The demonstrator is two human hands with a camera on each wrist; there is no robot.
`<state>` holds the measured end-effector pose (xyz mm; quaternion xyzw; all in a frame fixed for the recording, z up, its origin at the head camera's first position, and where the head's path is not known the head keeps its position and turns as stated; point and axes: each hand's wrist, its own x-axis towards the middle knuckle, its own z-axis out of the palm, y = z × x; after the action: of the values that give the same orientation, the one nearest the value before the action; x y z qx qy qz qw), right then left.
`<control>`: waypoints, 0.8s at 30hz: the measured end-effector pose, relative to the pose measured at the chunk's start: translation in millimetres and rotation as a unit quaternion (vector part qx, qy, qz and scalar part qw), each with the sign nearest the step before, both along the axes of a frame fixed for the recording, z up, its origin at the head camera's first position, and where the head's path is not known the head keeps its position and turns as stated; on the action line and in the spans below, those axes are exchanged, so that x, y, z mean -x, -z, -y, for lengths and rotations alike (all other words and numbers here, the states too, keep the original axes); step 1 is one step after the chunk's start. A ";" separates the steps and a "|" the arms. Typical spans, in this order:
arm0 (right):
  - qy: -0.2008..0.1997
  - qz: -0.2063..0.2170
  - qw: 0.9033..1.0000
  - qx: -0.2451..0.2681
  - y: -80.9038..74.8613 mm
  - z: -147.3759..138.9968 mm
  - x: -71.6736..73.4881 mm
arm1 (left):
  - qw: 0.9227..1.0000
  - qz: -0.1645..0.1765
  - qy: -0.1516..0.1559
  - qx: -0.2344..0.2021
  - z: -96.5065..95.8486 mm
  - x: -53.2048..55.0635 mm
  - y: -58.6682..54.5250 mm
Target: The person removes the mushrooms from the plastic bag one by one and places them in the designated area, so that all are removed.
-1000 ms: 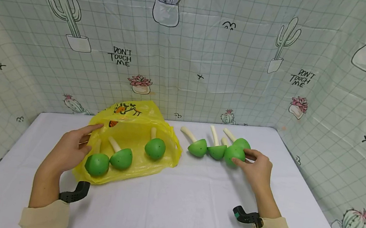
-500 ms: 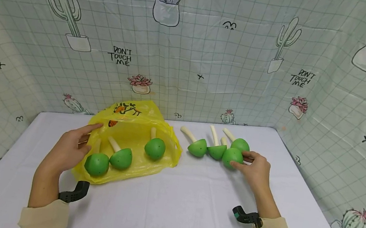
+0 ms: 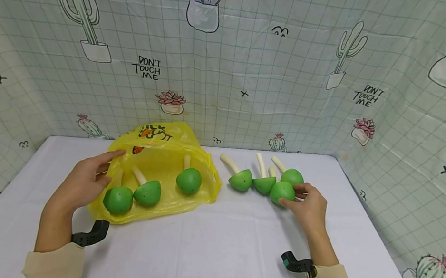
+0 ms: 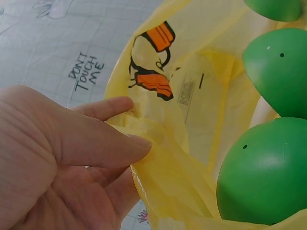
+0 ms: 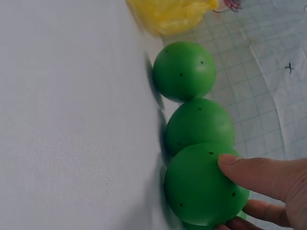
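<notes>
In the head view a yellow plastic bag (image 3: 170,201) lies on its side, its mouth facing me. Inside are three toy mushrooms with green dotted caps and cream stems: a left one (image 3: 118,200), a middle one (image 3: 148,193) and a right one (image 3: 189,181). My left hand (image 3: 84,181) pinches the bag's left rim between thumb and fingers. On the right, my right hand (image 3: 311,207) grips the green cap of a toy mushroom (image 5: 201,187) with thumb and fingers. That mushroom's stem points away from me; its cap touches or overlaps its neighbours.
Beside the held mushroom lie three more toy mushrooms: one nearest the bag (image 3: 240,180), one in the middle (image 3: 263,185) and one behind (image 3: 293,176). The white-covered table (image 3: 204,261) meets a patterned cloth backdrop (image 3: 234,64) behind and at both sides.
My right hand has shifted slightly left and towards me, with the gripped mushroom moving along. The left hand and the bag have stayed almost still.
</notes>
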<state>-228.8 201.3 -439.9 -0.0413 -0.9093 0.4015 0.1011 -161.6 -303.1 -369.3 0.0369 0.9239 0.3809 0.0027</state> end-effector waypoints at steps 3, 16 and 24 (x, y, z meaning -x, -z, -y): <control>-0.003 0.000 1.000 -0.001 -1.1 -0.2 -0.3 | 1.000 0.002 0.001 -0.002 0.2 0.3 0.1; 0.001 -0.013 1.000 -0.003 -7.9 -0.4 -0.7 | 1.000 0.003 -0.001 -0.002 1.6 -0.4 -0.4; 0.004 -0.037 0.999 0.033 -16.0 4.8 -5.1 | 1.000 0.003 0.003 -0.002 2.0 1.2 -0.4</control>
<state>-223.7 196.5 -423.9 -0.0337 -0.8912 0.4317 0.1352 -162.7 -305.1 -368.8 0.0381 0.9230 0.3829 0.0068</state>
